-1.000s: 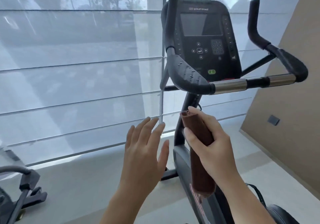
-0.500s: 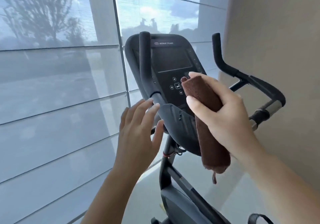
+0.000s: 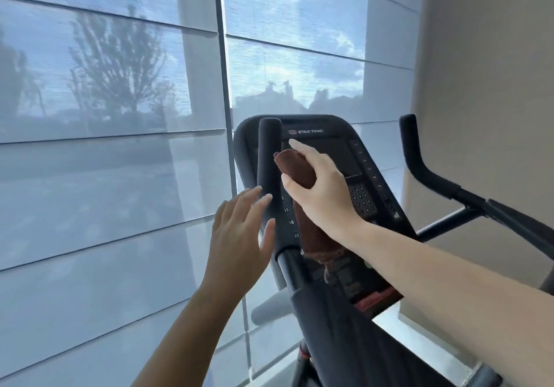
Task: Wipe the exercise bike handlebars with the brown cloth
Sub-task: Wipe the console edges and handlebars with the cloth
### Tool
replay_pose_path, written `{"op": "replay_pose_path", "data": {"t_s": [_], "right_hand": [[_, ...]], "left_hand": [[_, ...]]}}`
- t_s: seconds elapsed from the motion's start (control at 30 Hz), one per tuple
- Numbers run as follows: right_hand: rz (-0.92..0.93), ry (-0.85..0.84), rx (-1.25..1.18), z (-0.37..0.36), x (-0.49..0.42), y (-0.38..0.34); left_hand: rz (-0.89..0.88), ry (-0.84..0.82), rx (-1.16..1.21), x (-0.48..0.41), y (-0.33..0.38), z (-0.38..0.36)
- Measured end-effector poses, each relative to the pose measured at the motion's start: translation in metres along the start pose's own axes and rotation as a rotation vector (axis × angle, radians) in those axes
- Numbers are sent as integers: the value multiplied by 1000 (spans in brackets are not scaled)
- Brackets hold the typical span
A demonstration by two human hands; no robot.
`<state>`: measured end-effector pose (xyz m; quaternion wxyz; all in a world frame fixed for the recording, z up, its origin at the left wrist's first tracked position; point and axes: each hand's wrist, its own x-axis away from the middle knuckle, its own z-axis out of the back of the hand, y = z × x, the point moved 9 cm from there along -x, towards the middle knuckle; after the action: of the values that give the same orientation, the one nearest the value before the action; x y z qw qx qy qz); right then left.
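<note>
Console reads "STAR TRAC" (left column: 15, 18, 21).

Tall window behind sheer blinds, daylight, tree silhouette; beige wall right.

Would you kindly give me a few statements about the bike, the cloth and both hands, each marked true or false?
1. The right hand holds the brown cloth. True.
2. The left hand is closed round the far right grip. False: its fingers are straight, beside the left grip.
3. The cloth lies spread flat on the seat. False: it is rolled up in the right hand, in front of the console.
4. The console bears the words STAR TRAC. True.
</note>
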<state>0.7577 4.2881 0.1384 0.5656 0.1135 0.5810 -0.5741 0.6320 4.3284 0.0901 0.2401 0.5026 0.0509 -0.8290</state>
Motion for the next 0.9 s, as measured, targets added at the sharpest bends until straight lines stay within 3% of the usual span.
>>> {"op": "replay_pose_path", "data": {"t_s": [0.2, 0.3, 0.47, 0.7, 0.9], "right_hand": [[29, 141, -257, -32, -63, 34], [41, 186, -313, -43, -52, 34], [23, 51, -456, -53, -24, 59], [62, -114, -407, -53, -8, 51], [29, -360, -400, -54, 29, 48]], "left_hand": [[139, 104, 68, -38, -29, -23], [176, 58, 123, -32, -37, -26], [286, 57, 303, -8, -36, -51], [407, 127, 707, -9, -41, -50], [452, 180, 831, -23, -52, -45]]}}
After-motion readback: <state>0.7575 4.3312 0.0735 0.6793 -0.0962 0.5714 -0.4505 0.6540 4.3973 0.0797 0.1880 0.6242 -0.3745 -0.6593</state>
